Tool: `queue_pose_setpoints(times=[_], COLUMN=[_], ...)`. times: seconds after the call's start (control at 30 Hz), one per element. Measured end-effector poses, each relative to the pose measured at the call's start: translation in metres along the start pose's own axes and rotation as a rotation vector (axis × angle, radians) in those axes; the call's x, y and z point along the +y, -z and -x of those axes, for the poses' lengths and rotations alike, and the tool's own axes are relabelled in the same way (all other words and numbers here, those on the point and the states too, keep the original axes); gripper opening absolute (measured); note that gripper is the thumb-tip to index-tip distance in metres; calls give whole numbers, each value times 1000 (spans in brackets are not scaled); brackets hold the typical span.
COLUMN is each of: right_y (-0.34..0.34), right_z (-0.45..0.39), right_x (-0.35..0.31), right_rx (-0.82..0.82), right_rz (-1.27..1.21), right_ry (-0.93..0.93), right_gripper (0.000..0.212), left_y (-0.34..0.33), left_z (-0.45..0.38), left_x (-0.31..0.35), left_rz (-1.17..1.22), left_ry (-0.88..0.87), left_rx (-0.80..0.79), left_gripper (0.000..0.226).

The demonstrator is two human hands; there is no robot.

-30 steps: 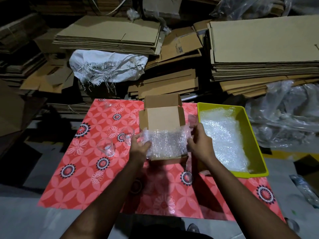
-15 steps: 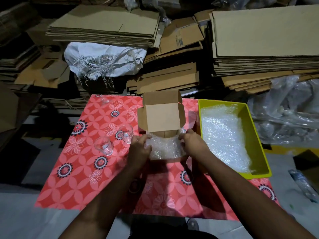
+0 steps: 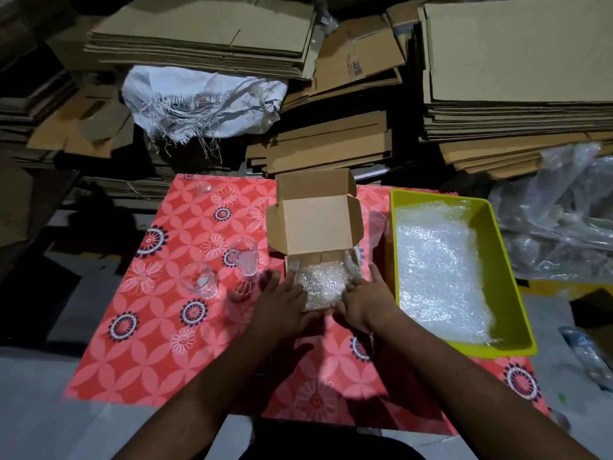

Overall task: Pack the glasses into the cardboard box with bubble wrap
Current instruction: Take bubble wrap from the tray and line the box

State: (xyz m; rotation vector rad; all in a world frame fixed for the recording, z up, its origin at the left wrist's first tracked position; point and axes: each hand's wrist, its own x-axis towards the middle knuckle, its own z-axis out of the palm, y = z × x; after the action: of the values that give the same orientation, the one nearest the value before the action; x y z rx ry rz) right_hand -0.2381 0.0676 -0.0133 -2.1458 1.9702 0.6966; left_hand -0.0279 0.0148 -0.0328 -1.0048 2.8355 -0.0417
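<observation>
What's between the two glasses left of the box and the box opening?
Nothing solid: bare cloth lies between the glasses and cardboard box. Left hand and right hand press bubble wrap inside.

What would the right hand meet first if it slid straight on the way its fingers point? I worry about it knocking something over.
Probably the cardboard box: the right hand presses the bubble wrap inside it, with fingers aimed toward the box's far wall and raised lid. The glasses stand off to the left, out of that line.
</observation>
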Motion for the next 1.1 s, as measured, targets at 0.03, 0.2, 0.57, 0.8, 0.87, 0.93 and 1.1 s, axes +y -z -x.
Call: queue_pose_setpoints(times=[0.03, 0.2, 0.57, 0.8, 0.87, 0.93, 1.1], right_y=[1, -7, 23, 5, 9, 12, -2], right_z=[1, -10, -1, -20, -21, -25, -37], right_x=[-1, 1, -2, -2, -2, -3, 12], right_rx=[-9, -117, 39, -106, -68, -48, -149], right_rz=[10, -50, 138, 421, 479, 506, 598], right_ry=[-11, -73, 86, 71, 105, 158, 155], right_gripper=[78, 93, 39, 46, 48, 48, 54], left_y=[1, 8, 5, -4, -3, 1, 11], left_z=[-2, -11, -6, -13, -19, -29, -37], left_x=[2, 11, -31, -35, -35, -36, -44], left_rz=[1, -69, -292, -361, -413, -439, -539], left_ry=[10, -23, -159, -313, -362, -376, -391], left_rx=[1, -59, -207, -276, -287, -275, -301], left_gripper=[73, 98, 46, 29, 34, 42, 39])
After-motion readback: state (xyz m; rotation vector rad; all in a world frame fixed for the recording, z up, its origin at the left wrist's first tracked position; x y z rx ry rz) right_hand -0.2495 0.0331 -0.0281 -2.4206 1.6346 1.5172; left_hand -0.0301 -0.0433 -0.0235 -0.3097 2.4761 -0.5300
